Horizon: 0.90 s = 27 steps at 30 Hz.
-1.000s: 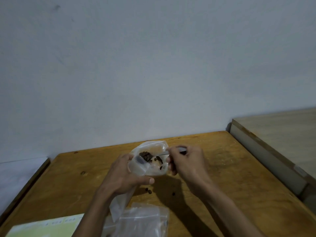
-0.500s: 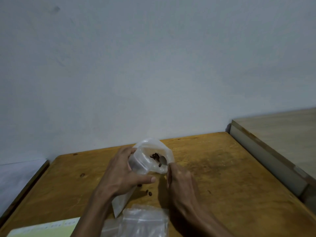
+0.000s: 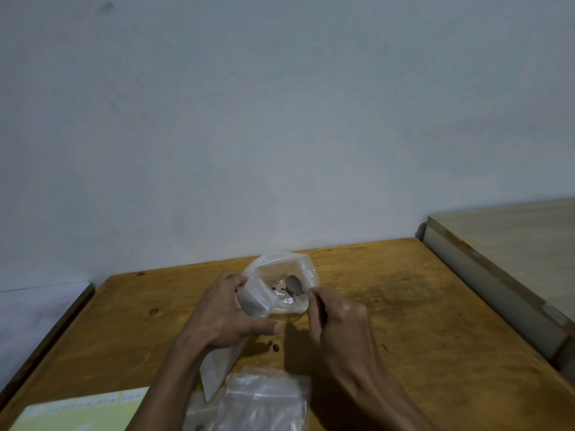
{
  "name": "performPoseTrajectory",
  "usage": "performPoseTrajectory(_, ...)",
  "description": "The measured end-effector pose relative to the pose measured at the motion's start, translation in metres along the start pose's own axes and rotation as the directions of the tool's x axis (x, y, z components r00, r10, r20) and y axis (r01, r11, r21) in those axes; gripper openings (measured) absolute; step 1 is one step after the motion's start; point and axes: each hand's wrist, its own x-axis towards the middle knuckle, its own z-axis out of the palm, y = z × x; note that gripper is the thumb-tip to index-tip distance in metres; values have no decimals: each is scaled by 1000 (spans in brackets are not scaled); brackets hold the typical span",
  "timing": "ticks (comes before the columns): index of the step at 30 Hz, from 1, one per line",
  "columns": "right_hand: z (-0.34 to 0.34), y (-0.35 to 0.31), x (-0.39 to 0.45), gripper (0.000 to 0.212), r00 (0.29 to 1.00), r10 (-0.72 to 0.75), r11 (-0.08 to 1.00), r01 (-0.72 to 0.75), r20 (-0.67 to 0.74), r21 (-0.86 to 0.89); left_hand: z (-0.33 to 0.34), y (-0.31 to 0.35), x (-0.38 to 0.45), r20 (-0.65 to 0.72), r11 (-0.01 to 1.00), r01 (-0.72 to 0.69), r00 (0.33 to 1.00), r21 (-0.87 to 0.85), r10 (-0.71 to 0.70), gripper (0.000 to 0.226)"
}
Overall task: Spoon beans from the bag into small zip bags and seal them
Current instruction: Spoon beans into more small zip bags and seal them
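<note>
Working from the biggest thing down: the wooden worktop (image 3: 420,321) carries everything, with the clear plastic bean bag (image 3: 281,275) at twelve o'clock from my hands, mouth gaping toward me. A stack of small zip bags (image 3: 264,399) lies at six o'clock near the front edge, beside a pale green sheet (image 3: 77,412) at seven. My left hand (image 3: 224,315) grips one small zip bag (image 3: 252,301) against the big bag's rim, its lower end trailing down under the wrist. My right hand (image 3: 336,318) is curled round the spoon (image 3: 294,284) handle, the bowl dipped inside the big bag among a few dark beans (image 3: 277,288).

I judge this is a scoop in progress. I'd take a shallow load, keep the spoon level, and hold the small bag's mouth wide and just beside the rim. Stray beans (image 3: 273,345) at six o'clock from the bag say spills come easily.
</note>
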Motion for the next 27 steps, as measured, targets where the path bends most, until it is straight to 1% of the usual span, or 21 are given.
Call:
performPoseTrajectory(3,7,4,8,12,999,8,1000,-8,33,2,0,-6,-1,22,1000,-12,1000,-11,12,123)
performPoseTrajectory(5,14,2,15,16,999,31,997,-34,39,65,0,-7,-4,39,998,-51,998,-34,53,121)
performPoseTrajectory(6,16,0,18,17,997,46,993,-53,61,108,0,-6,-5,40,996,-75,996,-42,77,119)
performPoseTrajectory(8,22,-5,18,19,982,91,982,-116,165,149,1,-5,-5,29,993,-103,994,-56,105,116)
performPoseTrajectory(9,25,-5,16,20,975,111,981,-138,191,135,2,-5,-5,20,992,-107,994,-61,109,114)
performPoseTrajectory(10,27,-3,12,20,975,124,983,-146,185,110,2,-5,-5,11,992,-111,994,-60,112,114)
performPoseTrajectory(13,24,5,1,19,986,130,989,-137,108,60,3,-7,-4,-3,993,-113,994,-40,113,117)
performPoseTrajectory(15,18,12,-4,18,996,83,996,-84,46,24,2,-7,-5,-3,993,-113,994,-31,113,119)
performPoseTrajectory(16,15,13,-6,17,998,47,999,-46,36,-12,2,-5,-5,-6,993,-116,993,-25,116,118)
performPoseTrajectory(17,12,13,-8,17,998,31,998,-28,60,-52,2,-3,-5,-7,993,-120,993,-19,120,117)
performPoseTrajectory(19,10,11,-11,21,986,51,994,-34,160,-107,1,3,-6,-17,991,-130,991,-8,130,116)
performPoseTrajectory(20,11,9,-13,22,981,58,993,-38,183,-114,1,7,-6,-29,991,-136,990,-4,136,116)
performPoseTrajectory(22,13,4,-15,19,983,56,995,-40,172,-92,0,14,-6,-47,989,-145,988,8,146,118)
performPoseTrajectory(23,12,-1,-15,17,987,78,996,-72,141,-50,0,17,-6,-51,989,-148,988,10,148,119)
performPoseTrajectory(24,10,-3,-14,16,984,140,990,-142,105,8,0,18,-5,-54,989,-148,987,8,148,119)
performPoseTrajectory(26,6,-3,-9,19,942,331,923,-335,55,186,0,20,-6,-63,990,-141,988,4,141,118)
performPoseTrajectory(27,2,-1,-7,19,913,403,874,-404,61,269,0,19,-6,-63,991,-134,989,3,134,118)
